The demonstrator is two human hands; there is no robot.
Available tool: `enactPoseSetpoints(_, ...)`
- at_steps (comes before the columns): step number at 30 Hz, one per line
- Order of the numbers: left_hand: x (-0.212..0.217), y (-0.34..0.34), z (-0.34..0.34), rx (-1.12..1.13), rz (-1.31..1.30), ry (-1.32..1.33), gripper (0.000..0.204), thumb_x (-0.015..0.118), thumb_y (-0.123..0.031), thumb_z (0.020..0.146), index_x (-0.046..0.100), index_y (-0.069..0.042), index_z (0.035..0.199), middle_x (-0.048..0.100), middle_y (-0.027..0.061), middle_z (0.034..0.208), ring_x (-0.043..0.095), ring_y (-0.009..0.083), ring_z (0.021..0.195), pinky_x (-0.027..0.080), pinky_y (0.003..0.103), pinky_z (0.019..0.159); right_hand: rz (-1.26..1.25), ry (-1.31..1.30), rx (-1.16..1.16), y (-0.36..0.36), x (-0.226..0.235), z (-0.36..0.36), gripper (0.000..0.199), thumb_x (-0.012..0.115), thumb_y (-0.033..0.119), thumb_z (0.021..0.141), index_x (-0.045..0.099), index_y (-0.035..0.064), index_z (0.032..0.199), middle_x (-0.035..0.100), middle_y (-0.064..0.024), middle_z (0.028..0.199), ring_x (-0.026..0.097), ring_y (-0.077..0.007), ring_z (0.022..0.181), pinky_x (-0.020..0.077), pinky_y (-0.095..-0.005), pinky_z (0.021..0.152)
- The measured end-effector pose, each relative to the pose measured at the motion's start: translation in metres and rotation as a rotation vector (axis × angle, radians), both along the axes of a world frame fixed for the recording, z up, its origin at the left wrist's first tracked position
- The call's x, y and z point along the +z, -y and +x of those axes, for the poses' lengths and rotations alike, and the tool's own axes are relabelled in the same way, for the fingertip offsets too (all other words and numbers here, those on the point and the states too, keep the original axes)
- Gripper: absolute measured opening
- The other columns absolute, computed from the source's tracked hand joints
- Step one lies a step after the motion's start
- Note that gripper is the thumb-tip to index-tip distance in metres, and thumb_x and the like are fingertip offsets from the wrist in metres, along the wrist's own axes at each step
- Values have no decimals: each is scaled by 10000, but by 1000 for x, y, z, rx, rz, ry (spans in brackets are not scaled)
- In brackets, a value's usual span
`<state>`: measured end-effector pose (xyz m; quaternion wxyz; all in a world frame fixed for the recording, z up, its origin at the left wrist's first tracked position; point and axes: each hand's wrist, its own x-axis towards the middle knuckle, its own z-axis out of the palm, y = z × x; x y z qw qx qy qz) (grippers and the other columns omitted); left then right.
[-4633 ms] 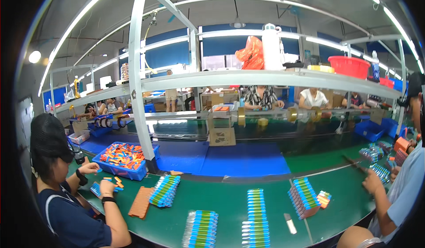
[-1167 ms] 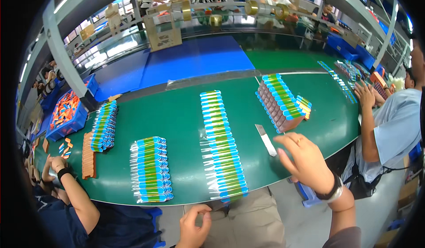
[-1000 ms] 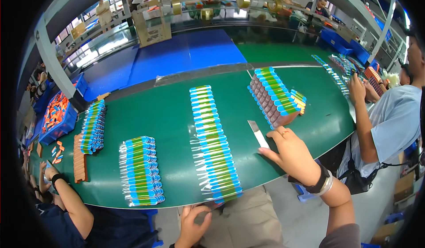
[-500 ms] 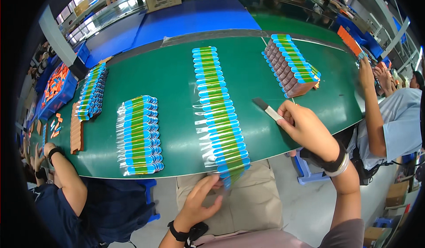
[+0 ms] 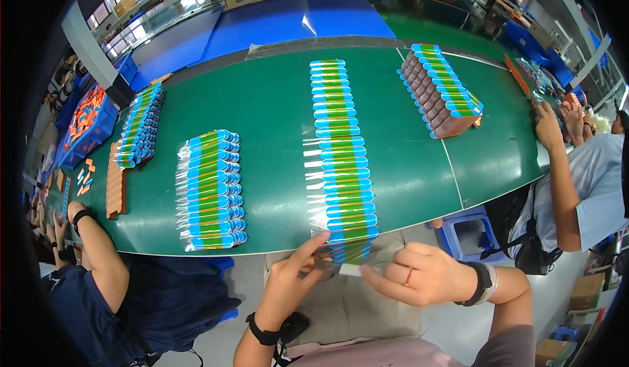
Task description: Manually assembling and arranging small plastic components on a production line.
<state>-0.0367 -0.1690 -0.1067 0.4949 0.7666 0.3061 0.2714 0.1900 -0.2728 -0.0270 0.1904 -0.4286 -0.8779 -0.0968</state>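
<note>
A long row of blue-and-green round-ended packets [image 5: 338, 131] in clear film runs down the middle of the green table, its near end hanging over the front edge. My left hand [image 5: 288, 285] is at that end, index finger against the film and thumb lower down; the film between them is hard to make out. From the right, my right hand [image 5: 422, 275] grips a flat knife [image 5: 350, 270] with a pale handle, held beside the overhanging packets. Its dark blade lies toward my left fingers and is mostly lost against the film.
Stacked packets stand on the left [image 5: 213, 190], farther left [image 5: 140, 128] and at the right [image 5: 442, 89]. A blue bin [image 5: 92, 131] of orange pieces is at far left. Co-workers' arms [image 5: 98, 242] reach in from both sides. A blue stool [image 5: 468, 233] stands below the table.
My right hand has brought the knife down and left, from above the table to the row's near end. My left hand has moved slightly up against the film.
</note>
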Motion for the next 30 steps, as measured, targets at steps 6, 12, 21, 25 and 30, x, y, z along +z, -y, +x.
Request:
enactPoseSetpoints(6, -4, 1, -3, 19, -127, -6, 581, 715, 33, 819, 574, -148, 1353, 731, 141, 988, 737, 219, 796, 594, 319, 730, -23, 39, -3, -11, -4, -2, 352, 642, 104, 714, 658, 10, 1053, 447, 20, 744, 472, -119, 701, 400, -235, 596)
enactPoseSetpoints(12, -1, 3, 0, 20, -142, 31, 536, 716, 5, 842, 586, -144, 1340, 730, 148, 948, 736, 216, 782, 592, 315, 724, -77, -31, -4, -21, -6, -11, 445, 653, 76, 678, 654, -29, 1110, 439, -4, 727, 471, -139, 671, 423, -267, 573)
enactPoseSetpoints(21, 6, 0, 0, -11, -25, -23, 578, 743, 37, 811, 557, -92, 1343, 739, 128, 863, 738, 186, 782, 585, 290, 713, -127, 87, -45, -18, 5, -13, 342, 639, 115, 684, 637, -24, 996, 533, -19, 779, 543, -149, 767, 462, -262, 659)
enactPoseSetpoints(25, 6, -1, 0, -31, 8, -21, 563, 741, 34, 819, 561, -90, 1337, 739, 125, 870, 735, 182, 786, 581, 285, 714, -117, 80, -50, -19, 3, -13, 342, 641, 114, 682, 636, -25, 995, 531, -16, 778, 543, -149, 774, 459, -258, 659)
enactPoseSetpoints(30, 0, 1, -1, -34, -36, -14, 564, 731, 24, 837, 539, -87, 1355, 739, 129, 873, 734, 180, 794, 583, 283, 717, -110, 64, -79, -24, -7, -15, 395, 656, 85, 678, 666, -15, 1060, 488, -2, 768, 520, -150, 739, 469, -256, 624)
